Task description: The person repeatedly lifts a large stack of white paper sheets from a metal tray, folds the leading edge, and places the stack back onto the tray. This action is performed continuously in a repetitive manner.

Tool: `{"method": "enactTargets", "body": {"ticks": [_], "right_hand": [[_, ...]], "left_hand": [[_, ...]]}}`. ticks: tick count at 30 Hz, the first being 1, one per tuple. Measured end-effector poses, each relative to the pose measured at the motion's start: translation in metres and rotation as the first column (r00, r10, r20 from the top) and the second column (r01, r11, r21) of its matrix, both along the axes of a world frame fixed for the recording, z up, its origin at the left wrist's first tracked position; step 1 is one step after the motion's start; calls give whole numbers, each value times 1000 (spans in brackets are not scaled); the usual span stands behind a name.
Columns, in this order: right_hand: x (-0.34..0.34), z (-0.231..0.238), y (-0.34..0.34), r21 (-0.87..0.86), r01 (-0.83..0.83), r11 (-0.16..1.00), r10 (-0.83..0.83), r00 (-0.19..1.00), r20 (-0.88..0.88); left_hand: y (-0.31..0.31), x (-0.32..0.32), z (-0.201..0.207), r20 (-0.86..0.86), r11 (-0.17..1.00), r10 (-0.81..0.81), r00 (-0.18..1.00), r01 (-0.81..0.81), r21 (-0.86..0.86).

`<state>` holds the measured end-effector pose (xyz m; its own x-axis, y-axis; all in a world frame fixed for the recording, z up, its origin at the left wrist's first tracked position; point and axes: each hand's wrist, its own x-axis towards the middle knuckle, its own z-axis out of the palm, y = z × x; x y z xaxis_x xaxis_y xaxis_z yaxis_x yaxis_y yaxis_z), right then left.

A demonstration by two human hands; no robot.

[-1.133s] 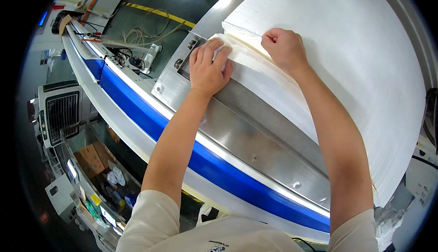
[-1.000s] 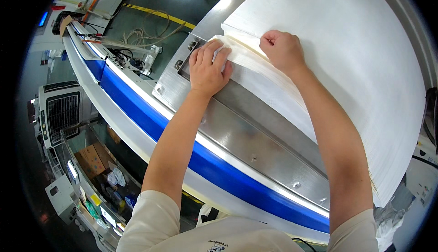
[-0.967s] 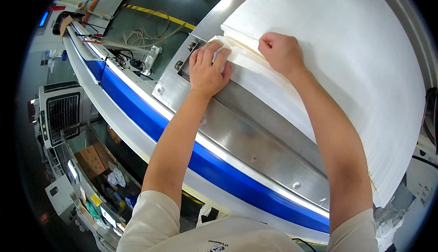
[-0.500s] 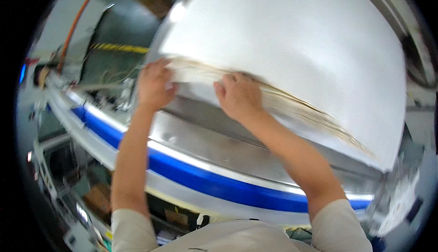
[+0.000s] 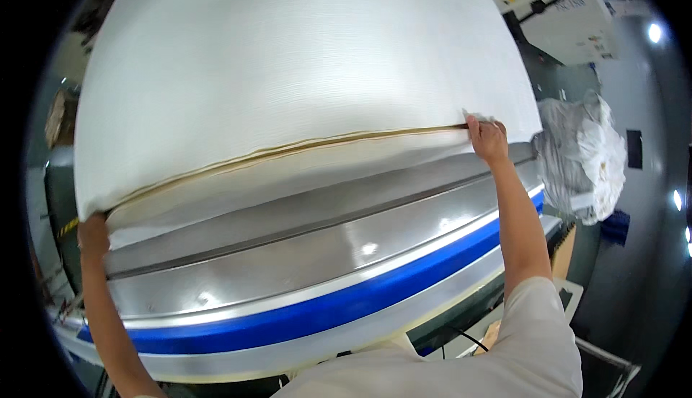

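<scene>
A wide sheet of white fabric (image 5: 303, 52) covers the machine bed before me. Along its near side runs a tan-edged fold (image 5: 281, 151), stretched nearly straight between my two hands. My right hand (image 5: 490, 140) is closed on the fold's right end, thumb on top. At the far left end, my left hand (image 5: 94, 236) is closed on the fabric's corner; its fingertips are partly hidden and dim. Below the fold hangs a pale strip of the same cloth, over the grey metal surface.
A polished metal ledge (image 5: 317, 252) and a blue strip (image 5: 310, 303) run along the machine's front, close to my body. White plastic wrapping (image 5: 595, 160) is bundled at the right. A brown box (image 5: 61, 118) stands at the far left.
My hands, close together at the fabric's left part before, are now spread to both ends. The bunched, wavy tan edge is now drawn straight. My view has shifted to the right.
</scene>
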<state>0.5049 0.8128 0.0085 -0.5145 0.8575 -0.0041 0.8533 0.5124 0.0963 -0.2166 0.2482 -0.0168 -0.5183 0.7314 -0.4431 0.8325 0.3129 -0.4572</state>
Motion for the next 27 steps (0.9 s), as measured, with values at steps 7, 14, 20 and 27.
{"method": "enactTargets", "body": {"ticks": [7, 14, 20, 27], "right_hand": [[92, 14, 92, -89, 279, 956, -217, 878, 426], [196, 25, 160, -226, 268, 937, -109, 836, 538], [214, -25, 160, -14, 128, 992, -74, 657, 750], [247, 75, 164, -66, 158, 985, -126, 930, 344]], "left_hand": [[10, -14, -11, 19, 928, 342, 939, -341, 147], [-57, -46, -28, -117, 983, 42, 992, -20, 185], [-82, -69, 15, -271, 989, 64, 960, -97, -112], [-12, 34, 73, -183, 938, 344, 921, -346, 21]]}}
